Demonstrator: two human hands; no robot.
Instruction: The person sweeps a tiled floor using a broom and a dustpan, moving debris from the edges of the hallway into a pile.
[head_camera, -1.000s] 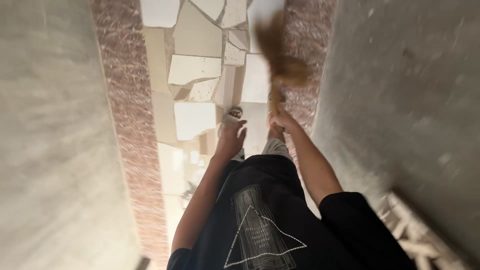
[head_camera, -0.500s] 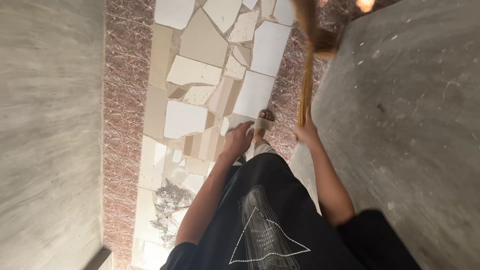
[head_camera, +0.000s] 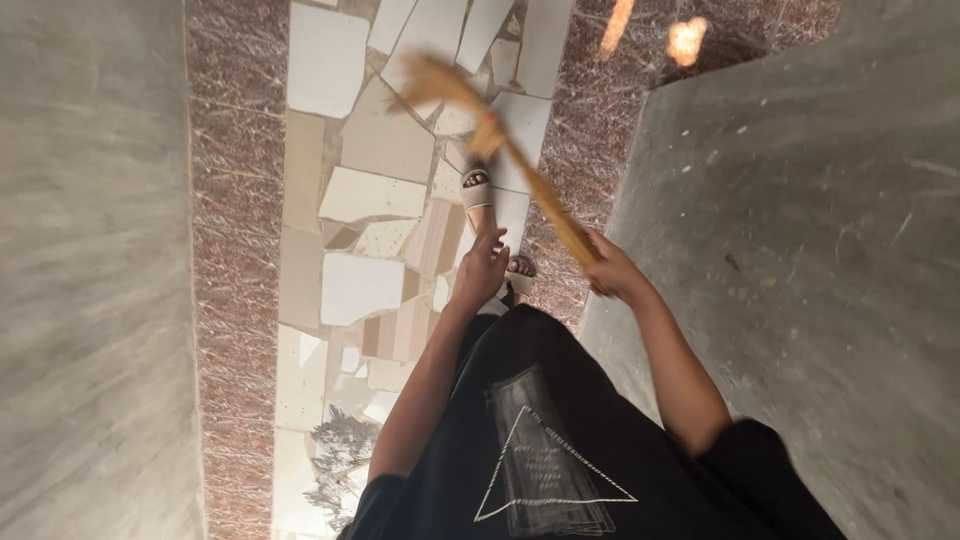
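**Broom held over a broken-tile floor**

Head view: the person is looking down along their own body at a narrow strip of floor (head_camera: 350, 170) laid with broken pieces of white and beige tile, bordered on both sides by bands of reddish speckled stone. Grey walls are rising on the left and on the right (head_camera: 800, 200).

The right hand (head_camera: 612, 270) is closing its fingers around the thin end of a straw-coloured broom (head_camera: 520, 170). The broom is slanting up and to the left from that hand, across the tiles, and its bushy end is showing blurred near the top of the floor strip.

The left hand (head_camera: 482, 270) is hanging free with its fingers loosely spread and pointing down, holding nothing, just left of the broom's handle.

Two feet in pale sandals are standing on the tiles, one (head_camera: 476, 190) ahead of the other and partly behind the broom. The person is wearing a black shirt (head_camera: 540, 440) with a white triangle print.
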